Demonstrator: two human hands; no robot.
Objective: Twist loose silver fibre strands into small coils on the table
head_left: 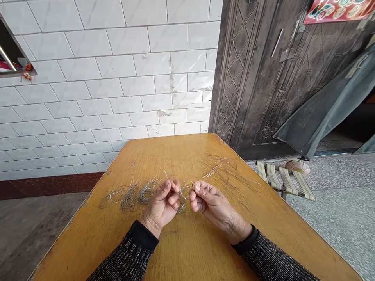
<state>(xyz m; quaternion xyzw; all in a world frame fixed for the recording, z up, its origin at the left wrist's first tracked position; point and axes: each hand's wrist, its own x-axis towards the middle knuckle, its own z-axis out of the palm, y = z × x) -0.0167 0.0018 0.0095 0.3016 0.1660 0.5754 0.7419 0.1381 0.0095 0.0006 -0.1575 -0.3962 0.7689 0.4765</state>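
My left hand [163,201] is closed in a pinch above the middle of the table. From its fingertips a short end of thin wire [165,174] sticks up. Facing it, my right hand [211,201] also pinches, thumb against forefinger, with a thin strand of wire curving to its fingertips. A small gap separates the two hands. Left of them lie several loose coils of thin grey wire [129,196] on the table; another coil [182,206] shows partly between the hands. Beyond my right hand, straighter loose wires [218,169] are spread out.
The yellow wooden table [187,249] stands near a white tiled wall [123,66]. A dark patterned metal door [249,78] rises at the back right, with a grey curtain [328,105] beside it. A striped folding stool [285,180] stands right of the table.
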